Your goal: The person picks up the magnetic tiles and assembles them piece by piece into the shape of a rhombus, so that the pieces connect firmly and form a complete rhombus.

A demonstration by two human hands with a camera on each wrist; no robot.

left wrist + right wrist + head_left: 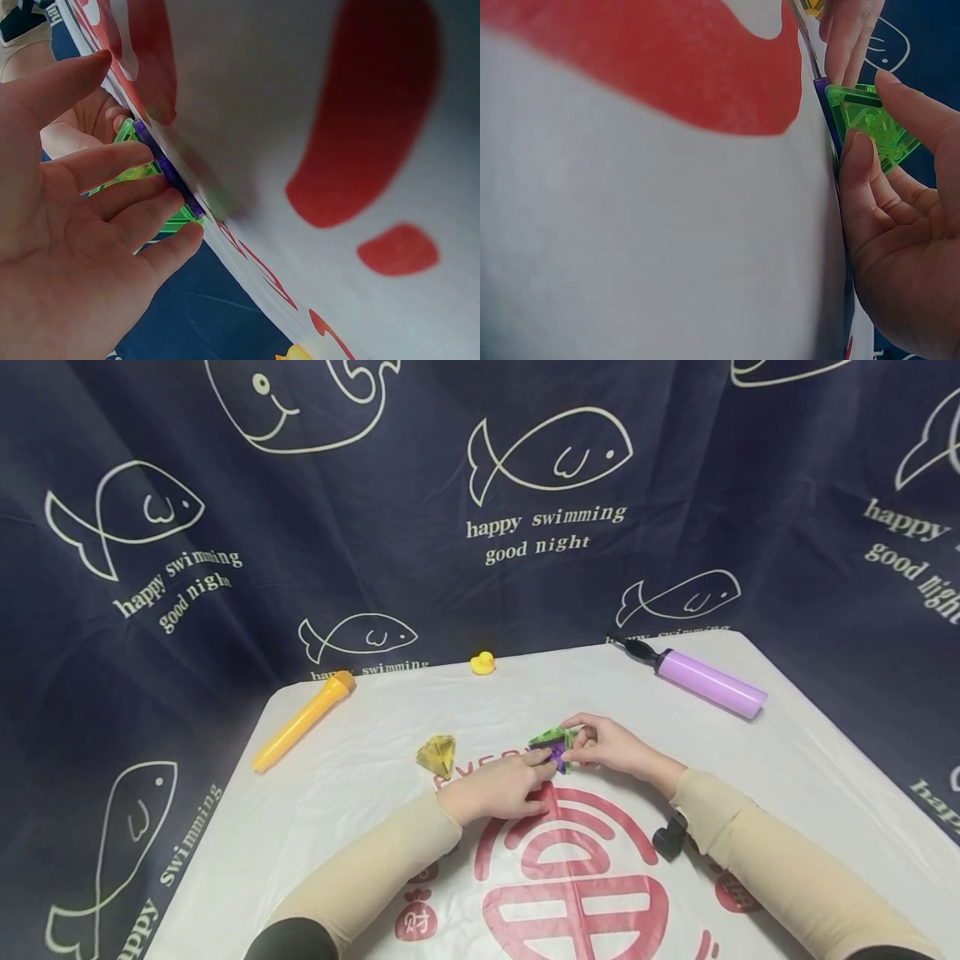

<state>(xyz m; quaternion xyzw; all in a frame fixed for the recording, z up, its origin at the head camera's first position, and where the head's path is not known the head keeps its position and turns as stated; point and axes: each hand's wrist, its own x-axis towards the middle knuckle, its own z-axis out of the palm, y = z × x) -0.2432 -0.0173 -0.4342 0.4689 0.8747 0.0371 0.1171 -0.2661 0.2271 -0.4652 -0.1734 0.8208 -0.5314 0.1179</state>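
Observation:
A purple magnetic tile [558, 757] lies flat on the table near its middle. Green see-through triangular magnetic tiles [551, 735] stand along its far and right edges, leaning inward. My left hand [501, 787] reaches in from the left, its straight fingers resting on the purple tile. With thumb and fingers, my right hand [613, 746] pinches the green tile on the right side, shown close up in the right wrist view as a green triangle [885, 133] with a latticed inside. Left of both hands sits a yellow see-through pyramid of magnetic tiles [438, 755].
An orange toy microphone [303, 721] lies at the table's left edge. A small yellow rubber duck [483, 664] sits at the back edge. At back right lies a purple hand pump [708, 682] with a black nozzle. Dark printed curtains hang behind the white tablecloth [360, 718].

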